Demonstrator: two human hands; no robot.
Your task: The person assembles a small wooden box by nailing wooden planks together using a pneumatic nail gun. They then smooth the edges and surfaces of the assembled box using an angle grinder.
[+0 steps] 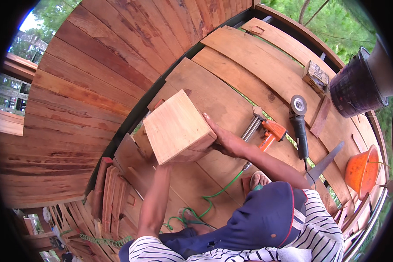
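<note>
1. And here the wooden box [179, 126] is held above the floorboards [214, 96], its right side clamped in the grip of the right hand [226, 142].
2. The left hand is hidden behind the box; whether its grip is closed cannot be told. If only loose support is given there, the box could be tipped or dropped.
3. Down below, a green air hose [226, 188] is looped near the feet [259, 179]: a step could be caught, and the connected orange nail gun [273, 131] dragged.
4. Over to the right, the angle grinder [298, 126] and handsaw [325, 163] are left exposed; skin could be nicked if an arm is swung carelessly.
</note>
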